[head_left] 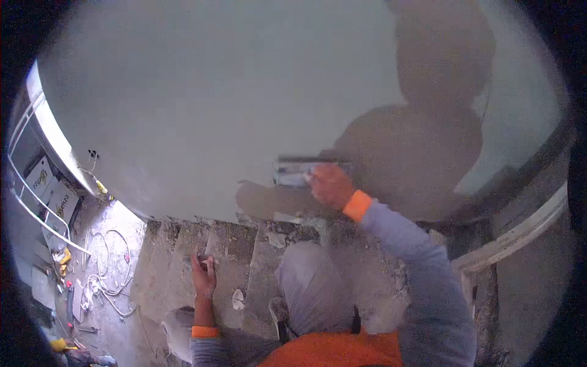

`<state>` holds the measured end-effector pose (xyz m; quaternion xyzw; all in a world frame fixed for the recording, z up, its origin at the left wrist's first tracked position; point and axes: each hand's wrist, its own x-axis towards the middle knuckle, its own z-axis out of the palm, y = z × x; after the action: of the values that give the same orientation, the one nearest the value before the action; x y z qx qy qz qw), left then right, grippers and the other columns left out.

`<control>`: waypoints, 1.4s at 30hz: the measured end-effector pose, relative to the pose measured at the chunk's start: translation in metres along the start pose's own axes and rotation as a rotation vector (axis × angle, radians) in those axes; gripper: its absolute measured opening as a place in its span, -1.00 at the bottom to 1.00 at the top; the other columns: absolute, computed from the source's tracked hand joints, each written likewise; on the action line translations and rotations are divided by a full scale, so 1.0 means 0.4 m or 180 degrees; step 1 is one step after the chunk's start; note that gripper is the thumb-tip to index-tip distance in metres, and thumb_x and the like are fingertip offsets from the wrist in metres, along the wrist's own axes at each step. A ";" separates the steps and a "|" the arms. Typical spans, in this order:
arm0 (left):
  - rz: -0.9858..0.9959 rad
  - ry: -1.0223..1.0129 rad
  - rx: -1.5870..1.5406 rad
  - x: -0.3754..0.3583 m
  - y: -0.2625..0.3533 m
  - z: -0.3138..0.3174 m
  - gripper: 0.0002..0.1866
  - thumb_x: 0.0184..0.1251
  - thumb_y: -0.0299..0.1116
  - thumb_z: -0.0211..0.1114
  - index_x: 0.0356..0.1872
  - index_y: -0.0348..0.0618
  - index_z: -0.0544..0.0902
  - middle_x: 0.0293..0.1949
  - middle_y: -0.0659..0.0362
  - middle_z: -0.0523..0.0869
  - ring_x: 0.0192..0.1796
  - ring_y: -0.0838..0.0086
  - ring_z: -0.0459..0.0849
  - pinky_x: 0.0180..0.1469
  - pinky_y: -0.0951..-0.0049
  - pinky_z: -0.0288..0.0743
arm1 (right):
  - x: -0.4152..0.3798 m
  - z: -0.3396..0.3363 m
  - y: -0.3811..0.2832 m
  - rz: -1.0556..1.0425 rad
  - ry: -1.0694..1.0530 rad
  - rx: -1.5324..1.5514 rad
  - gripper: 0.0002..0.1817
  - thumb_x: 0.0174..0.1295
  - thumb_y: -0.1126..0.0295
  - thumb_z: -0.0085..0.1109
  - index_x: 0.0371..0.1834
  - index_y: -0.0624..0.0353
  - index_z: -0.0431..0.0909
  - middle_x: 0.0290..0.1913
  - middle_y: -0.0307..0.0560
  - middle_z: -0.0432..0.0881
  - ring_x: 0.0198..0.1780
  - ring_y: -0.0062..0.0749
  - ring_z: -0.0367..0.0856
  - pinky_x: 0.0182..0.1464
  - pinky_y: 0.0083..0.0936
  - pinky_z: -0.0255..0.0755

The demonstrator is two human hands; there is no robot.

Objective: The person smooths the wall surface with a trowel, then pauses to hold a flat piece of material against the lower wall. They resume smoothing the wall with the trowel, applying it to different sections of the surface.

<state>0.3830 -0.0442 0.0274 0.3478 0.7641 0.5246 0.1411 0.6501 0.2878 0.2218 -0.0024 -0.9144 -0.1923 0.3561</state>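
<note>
My right hand (332, 185), in an orange cuff, is closed on a flat rectangular plastering trowel (293, 172). The trowel lies against the smooth grey-green wall (183, 116), its long edge roughly level and slightly blurred by motion. Lower down and to the left, my left hand (204, 275) hangs over the concrete steps (226, 263), away from the wall. Its fingers are curled towards each other, and whatever may be between them is too small to make out.
Below my knees the steps are rough and dusty, with a white scrap (238, 299) on one. A white metal railing (46, 211) runs at the left. Coiled cables (110, 287) and boxes (58, 199) lie beyond. At right is a pale ledge (520, 235).
</note>
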 end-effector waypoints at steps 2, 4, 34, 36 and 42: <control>-0.0058 -0.0021 -0.0084 -0.008 -0.017 -0.012 -0.44 0.29 -0.35 0.14 0.28 -0.17 0.18 -0.28 0.05 0.60 -0.38 0.40 0.59 -0.33 0.41 0.46 | 0.170 -0.184 0.068 0.1178 -0.1786 -0.0903 -0.77 -0.11 0.40 0.10 -0.32 0.16 0.49 -0.36 0.00 0.48 -0.33 -0.12 0.48 -0.31 -0.21 0.39; -0.0104 0.0014 -0.0054 -0.003 -0.012 -0.004 -0.44 0.29 -0.35 0.15 0.28 -0.17 0.19 -0.27 0.04 0.60 -0.37 0.39 0.60 -0.32 0.40 0.47 | 0.267 -0.366 0.200 0.0388 0.1295 -0.1673 -0.73 -0.09 0.45 0.13 -0.25 0.19 0.50 -0.38 0.01 0.50 -0.35 -0.09 0.48 -0.27 -0.28 0.41; -0.0171 0.0030 0.0284 0.015 0.030 -0.022 -0.42 0.26 -0.29 0.19 0.25 -0.20 0.21 -0.21 0.02 0.60 -0.33 0.32 0.62 -0.26 0.37 0.50 | 0.678 -0.407 0.355 0.1633 0.0795 -0.1714 -0.72 -0.06 0.24 0.25 -0.28 0.08 0.54 -0.31 -0.01 0.57 -0.27 -0.13 0.56 -0.27 -0.27 0.44; -0.0155 0.0016 0.0539 0.019 0.045 -0.021 -0.43 0.26 -0.29 0.19 0.25 -0.19 0.21 -0.20 0.00 0.61 -0.31 0.30 0.63 -0.25 0.36 0.50 | 0.582 -0.180 0.194 0.0536 0.0596 -0.1370 -0.82 -0.07 0.35 0.10 -0.40 0.19 0.50 -0.45 0.06 0.53 -0.34 -0.10 0.55 -0.31 -0.25 0.46; 0.0203 0.0167 0.0335 0.025 -0.030 -0.033 -0.42 0.26 -0.27 0.19 0.26 -0.18 0.20 -0.22 -0.01 0.62 -0.32 0.29 0.64 -0.26 0.35 0.50 | 0.122 0.194 -0.038 -0.0736 -0.1553 -0.0027 -0.82 0.04 0.41 -0.01 -0.36 0.27 0.49 -0.35 -0.01 0.51 -0.27 -0.15 0.53 -0.29 -0.25 0.48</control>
<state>0.3635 -0.0491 0.0236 0.3652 0.7825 0.4969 0.0858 0.5610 0.2946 0.1963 0.0543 -0.9666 -0.2292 0.1010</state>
